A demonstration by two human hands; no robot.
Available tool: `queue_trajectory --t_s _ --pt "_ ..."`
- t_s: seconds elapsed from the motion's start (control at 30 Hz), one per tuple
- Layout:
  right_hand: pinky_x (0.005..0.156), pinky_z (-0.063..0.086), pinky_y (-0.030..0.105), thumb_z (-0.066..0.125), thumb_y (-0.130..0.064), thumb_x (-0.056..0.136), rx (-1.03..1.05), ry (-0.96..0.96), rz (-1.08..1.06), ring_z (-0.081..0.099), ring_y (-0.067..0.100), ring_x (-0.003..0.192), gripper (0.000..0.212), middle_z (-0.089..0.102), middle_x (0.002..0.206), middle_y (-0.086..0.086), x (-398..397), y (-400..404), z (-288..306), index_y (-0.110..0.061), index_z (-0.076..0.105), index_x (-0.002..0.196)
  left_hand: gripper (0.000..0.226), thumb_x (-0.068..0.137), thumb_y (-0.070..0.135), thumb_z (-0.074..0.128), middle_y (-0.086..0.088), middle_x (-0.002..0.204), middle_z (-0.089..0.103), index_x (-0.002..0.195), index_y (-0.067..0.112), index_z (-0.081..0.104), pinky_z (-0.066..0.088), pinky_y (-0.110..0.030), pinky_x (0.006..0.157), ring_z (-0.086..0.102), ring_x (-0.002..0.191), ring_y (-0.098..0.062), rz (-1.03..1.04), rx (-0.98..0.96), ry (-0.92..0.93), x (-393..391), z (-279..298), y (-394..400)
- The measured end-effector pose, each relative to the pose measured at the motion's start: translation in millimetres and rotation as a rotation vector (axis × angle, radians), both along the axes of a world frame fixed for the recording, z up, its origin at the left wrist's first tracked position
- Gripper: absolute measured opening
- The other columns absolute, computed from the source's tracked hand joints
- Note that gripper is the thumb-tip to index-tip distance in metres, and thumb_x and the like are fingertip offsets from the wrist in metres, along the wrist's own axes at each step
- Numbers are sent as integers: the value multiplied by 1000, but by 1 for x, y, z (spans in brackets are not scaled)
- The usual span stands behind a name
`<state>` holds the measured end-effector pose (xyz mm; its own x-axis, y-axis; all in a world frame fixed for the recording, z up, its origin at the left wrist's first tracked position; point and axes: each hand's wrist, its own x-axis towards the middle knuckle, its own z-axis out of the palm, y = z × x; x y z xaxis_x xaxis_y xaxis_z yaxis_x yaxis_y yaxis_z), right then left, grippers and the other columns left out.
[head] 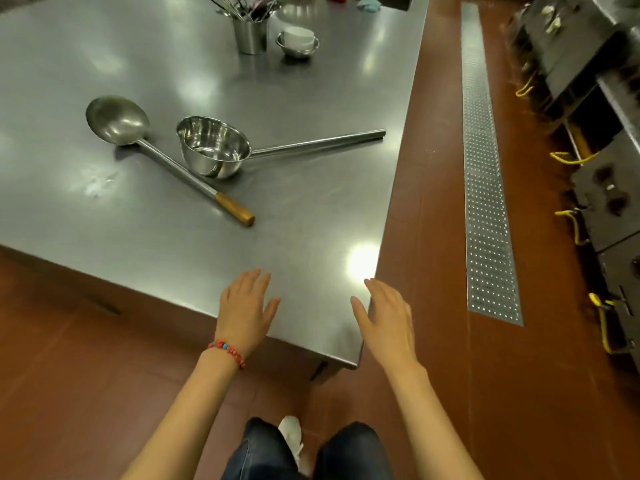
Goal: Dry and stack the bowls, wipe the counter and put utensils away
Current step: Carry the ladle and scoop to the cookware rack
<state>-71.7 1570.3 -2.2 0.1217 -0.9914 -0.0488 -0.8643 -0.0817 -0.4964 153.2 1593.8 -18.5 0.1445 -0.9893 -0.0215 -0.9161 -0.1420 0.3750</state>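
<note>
Both grips point(246, 308) point(388, 318) empty, well short of the ladle point(138, 140).

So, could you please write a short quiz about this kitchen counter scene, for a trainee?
1. True or false: the left hand is gripping the wooden-handled ladle.
2. Multiple choice: where are the white bowls? A) nested in a small steel bowl beside the utensil holder; B) under the right hand; C) on the floor.
3. Short answer: which item lies between the ladle's handle and the long steel handle?

Key
1. False; both hands are open and hold nothing, near the counter corner.
2. A.
3. The steel bowl-shaped scoop.
</note>
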Motion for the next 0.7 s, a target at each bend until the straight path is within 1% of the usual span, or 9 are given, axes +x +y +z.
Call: queue_trajectory --t_s 0.1,0.27,0.37,0.5,0.57,0.6,0.7 --pt "112 19 30 44 -40 95 13 15 69 32 17 136 49 41 145 1 11 -37 -3 -18 40 138 47 90 29 53 -17 139 45 131 6 46 32 -44 105 38 129 -32 62 10 20 7 -3 -28" --pt "113 15 30 43 -40 95 35 61 201 29 18 138 50 37 148 3 27 -102 -14 -17 38 139 47 91 29 51 -16 140 43 132 7 44 30 -44 106 36 131 -32 197 8 53 16 -12 -70" --pt "113 19 33 46 -37 94 42 71 308 32 21 137 48 40 146 6 36 -142 -21 -14 41 137 46 91 27 51 -16 139 45 131 6 45 28 -42 105 36 130 -31 304 6 67 17 -16 -89" --pt "112 22 34 47 -37 94 45 78 432 35 23 135 48 43 144 6 46 -189 -25 -14 44 136 47 92 29 50 -16 141 42 132 6 44 24 -40 108 32 133 -31 450 9 121 18 -22 -114" --pt "112 20 33 44 -39 94 52 92 480 34 22 136 48 42 145 5 50 -209 -28 -15 43 136 48 92 30 49 -15 143 39 134 7 42 23 -39 110 31 134 -30 526 11 205 20 -25 -127" --pt "112 19 33 43 -40 95 54 102 501 33 21 136 48 41 146 4 53 -218 -30 -16 42 137 48 92 29 49 -15 142 40 134 7 42 24 -37 109 32 133 -30 578 -10 289 21 -26 -135" --pt "113 20 32 42 -42 94 72 89 516 33 20 137 49 40 146 2 59 -233 -34 -18 42 137 43 91 26 52 -14 134 49 130 9 46 31 -28 99 43 124 -29 766 -128 569 29 -26 -162"
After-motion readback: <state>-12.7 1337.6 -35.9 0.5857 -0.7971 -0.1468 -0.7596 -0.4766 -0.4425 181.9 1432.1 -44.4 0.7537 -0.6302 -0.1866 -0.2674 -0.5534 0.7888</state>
